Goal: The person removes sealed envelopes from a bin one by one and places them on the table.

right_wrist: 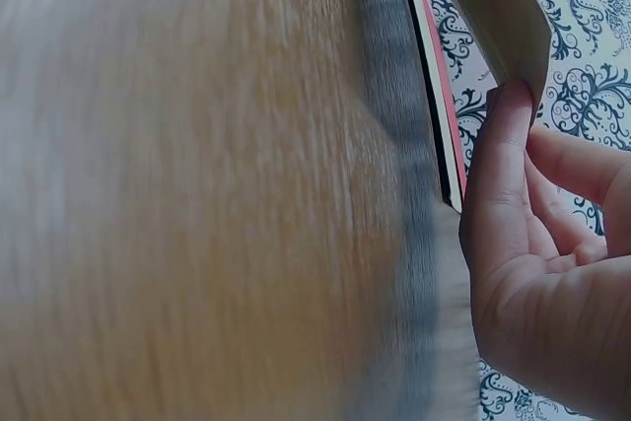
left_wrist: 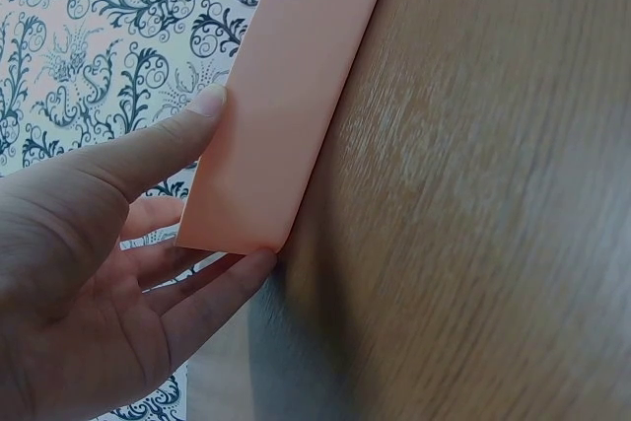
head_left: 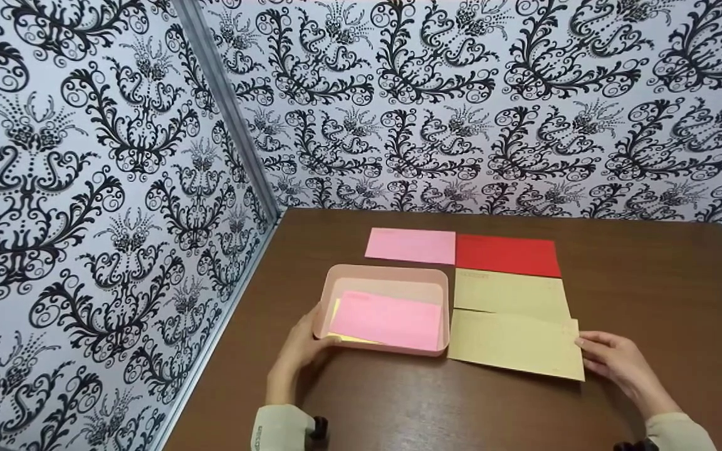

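Observation:
My right hand (head_left: 618,360) pinches the right edge of a tan envelope (head_left: 514,344) between thumb and fingers. In the right wrist view this envelope (right_wrist: 503,22) is tilted up off the tabletop. A second tan envelope (head_left: 511,291) lies just behind it, partly overlapped. At the left front corner of a shallow salmon-pink tray (head_left: 386,272), my left hand (head_left: 301,341) holds the wall, thumb at the rim and fingers round the corner. Inside the tray a pink envelope (head_left: 386,319) lies over a yellow one (head_left: 351,339), which shows only along its edges.
Behind the tray a pink envelope (head_left: 411,245) lies flat, edge to edge with a red envelope (head_left: 506,254) on its right. Everything stands on a brown wooden table (head_left: 398,401). Patterned wall panels (head_left: 398,113) rise at the back and left.

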Available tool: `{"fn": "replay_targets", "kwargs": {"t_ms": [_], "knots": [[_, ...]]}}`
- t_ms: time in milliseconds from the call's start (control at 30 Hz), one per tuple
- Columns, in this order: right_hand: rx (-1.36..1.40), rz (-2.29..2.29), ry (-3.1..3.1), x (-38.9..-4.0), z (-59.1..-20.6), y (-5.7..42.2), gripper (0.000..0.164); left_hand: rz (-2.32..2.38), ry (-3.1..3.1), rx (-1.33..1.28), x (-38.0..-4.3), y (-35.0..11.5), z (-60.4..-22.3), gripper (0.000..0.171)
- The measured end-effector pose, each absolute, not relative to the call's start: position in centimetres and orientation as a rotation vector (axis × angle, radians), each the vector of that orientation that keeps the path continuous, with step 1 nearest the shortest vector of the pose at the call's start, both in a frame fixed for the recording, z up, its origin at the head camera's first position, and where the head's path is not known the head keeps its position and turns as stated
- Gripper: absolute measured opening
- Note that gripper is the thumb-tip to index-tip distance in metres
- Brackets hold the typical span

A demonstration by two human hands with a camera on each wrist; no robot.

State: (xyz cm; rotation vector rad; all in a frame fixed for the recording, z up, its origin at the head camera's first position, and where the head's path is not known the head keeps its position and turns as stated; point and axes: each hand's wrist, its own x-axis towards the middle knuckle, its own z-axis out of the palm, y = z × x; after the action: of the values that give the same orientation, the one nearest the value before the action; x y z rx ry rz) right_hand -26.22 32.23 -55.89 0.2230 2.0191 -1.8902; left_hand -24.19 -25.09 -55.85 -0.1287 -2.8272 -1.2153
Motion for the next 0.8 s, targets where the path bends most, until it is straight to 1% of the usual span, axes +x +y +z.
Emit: {"fn": "replay_targets", "kwargs": {"t_ms": [200, 400, 500, 600, 800], "knots": [[0.226, -1.868, 2.02, -26.37, -55.91, 32.43, 0.013, -1.235, -2.836, -0.1, -24.15, -25.01, -55.85, 0.088], [0.224, -1.801, 2.075, -26.55, -55.83, 32.56, 0.041, -1.249, -2.83, -0.096, -24.14, -24.84, -55.75, 0.085], [0.224, -1.787, 2.087, -26.63, -55.86, 32.58, 0.05, -1.245, -2.833, -0.092, -24.14, -24.79, -55.71, 0.085], [0.224, -1.773, 2.103, -26.69, -55.93, 32.62, 0.054, -1.256, -2.827, -0.095, -24.15, -24.76, -55.62, 0.085], [0.211, -1.75, 2.129, -26.84, -56.17, 32.69, 0.054, -1.283, -2.823, -0.095, -24.17, -24.84, -55.57, 0.085]]}}
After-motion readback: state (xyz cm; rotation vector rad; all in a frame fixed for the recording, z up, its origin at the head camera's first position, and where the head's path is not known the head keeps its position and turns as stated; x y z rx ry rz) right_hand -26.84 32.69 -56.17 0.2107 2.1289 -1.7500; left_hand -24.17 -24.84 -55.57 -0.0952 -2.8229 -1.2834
